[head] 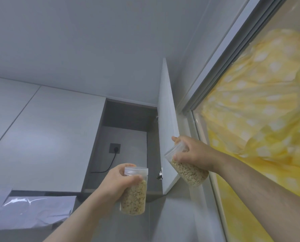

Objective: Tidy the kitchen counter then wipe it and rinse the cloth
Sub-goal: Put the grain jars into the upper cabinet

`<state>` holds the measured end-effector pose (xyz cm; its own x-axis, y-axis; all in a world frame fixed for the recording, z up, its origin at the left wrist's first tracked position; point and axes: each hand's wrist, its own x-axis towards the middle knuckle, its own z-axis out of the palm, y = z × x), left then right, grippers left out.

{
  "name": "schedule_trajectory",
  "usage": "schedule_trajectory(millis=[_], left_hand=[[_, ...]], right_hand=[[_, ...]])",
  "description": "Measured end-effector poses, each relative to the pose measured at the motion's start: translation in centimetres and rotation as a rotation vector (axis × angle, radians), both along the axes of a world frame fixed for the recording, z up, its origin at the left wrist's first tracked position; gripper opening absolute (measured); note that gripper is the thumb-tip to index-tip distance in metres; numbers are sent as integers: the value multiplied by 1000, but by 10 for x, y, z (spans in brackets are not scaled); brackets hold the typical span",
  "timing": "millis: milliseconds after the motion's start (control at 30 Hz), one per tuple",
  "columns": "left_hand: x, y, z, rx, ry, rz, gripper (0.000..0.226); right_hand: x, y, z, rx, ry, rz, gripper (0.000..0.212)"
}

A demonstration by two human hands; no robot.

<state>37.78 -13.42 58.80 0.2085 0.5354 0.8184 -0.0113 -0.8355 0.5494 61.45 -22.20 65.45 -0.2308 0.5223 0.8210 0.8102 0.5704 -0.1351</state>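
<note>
I look up at an open wall cabinet (121, 154) with its white door (167, 130) swung out to the right. My left hand (116, 184) grips a clear plastic jar (135, 194) of pale grains, upright, with a clear screw lid, below the cabinet opening. My right hand (191, 154) grips a second clear jar (189, 170) of the same grains, tilted with its lid end up and left, right next to the door's outer edge. The counter and the cloth are out of view.
Inside the cabinet a dark wall socket (114, 148) holds a black cable. A closed white cabinet front (41, 137) lies to the left. A foil-wrapped hood (32, 212) sits at lower left. At right, a window frame (221, 70) with yellow dotted fabric (261, 105) behind the glass.
</note>
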Motion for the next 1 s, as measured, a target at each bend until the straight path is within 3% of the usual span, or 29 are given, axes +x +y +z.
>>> schedule_trajectory(millis=[267, 433, 733, 1000], left_hand=[[20, -8, 1, -29, -24, -6, 36], [29, -16, 0, -8, -2, -21, 25], [26, -14, -1, -28, -12, 15, 34], [15, -8, -3, -20, -21, 49, 36]], right_hand=[[23, -5, -15, 70, 99, -154, 114], [38, 0, -20, 98, 172, -185, 72], [44, 13, -27, 198, 204, -263, 65], [46, 26, -36, 260, 96, -373, 68]])
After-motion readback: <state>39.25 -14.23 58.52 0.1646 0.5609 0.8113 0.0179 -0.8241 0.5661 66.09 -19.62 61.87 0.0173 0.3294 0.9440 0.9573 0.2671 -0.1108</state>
